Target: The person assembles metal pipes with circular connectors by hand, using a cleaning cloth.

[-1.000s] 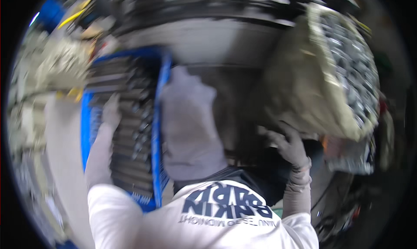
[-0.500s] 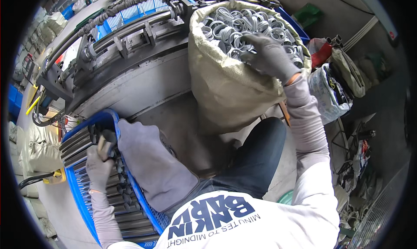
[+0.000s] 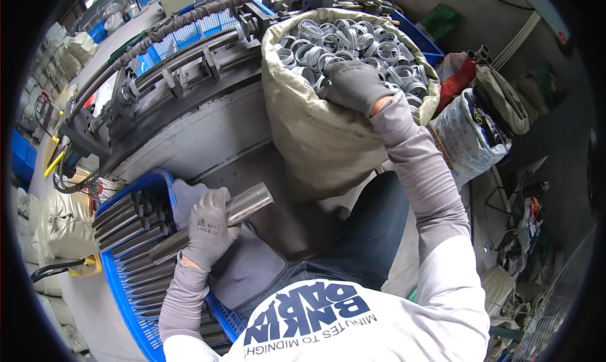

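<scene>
My left hand (image 3: 211, 229), in a grey glove, is closed around a shiny metal tube (image 3: 252, 202). It holds the tube at a slant above the grey cloth (image 3: 249, 258) on my thigh, beside a blue plastic basket (image 3: 166, 182). Rows of dark metal tubes (image 3: 146, 248) lie in that basket. My gloved right hand (image 3: 356, 85) reaches over the near rim of a large beige sack (image 3: 322, 141) full of grey rings (image 3: 346, 39). Its fingers curl down among the rings; the fingertips and anything in them are hidden.
A long machine with a dark rail (image 3: 180, 68) runs along the bench at the back left. To the right of the sack stands a white bag (image 3: 470, 135) with dark contents. A blue bin (image 3: 420, 37) sits behind the sack. Wrapped bundles (image 3: 66, 226) lie at the far left.
My left hand has brought the tube up and to the right, out from above the basket. My right hand has moved left across the rings, and its fingers have curled in.
</scene>
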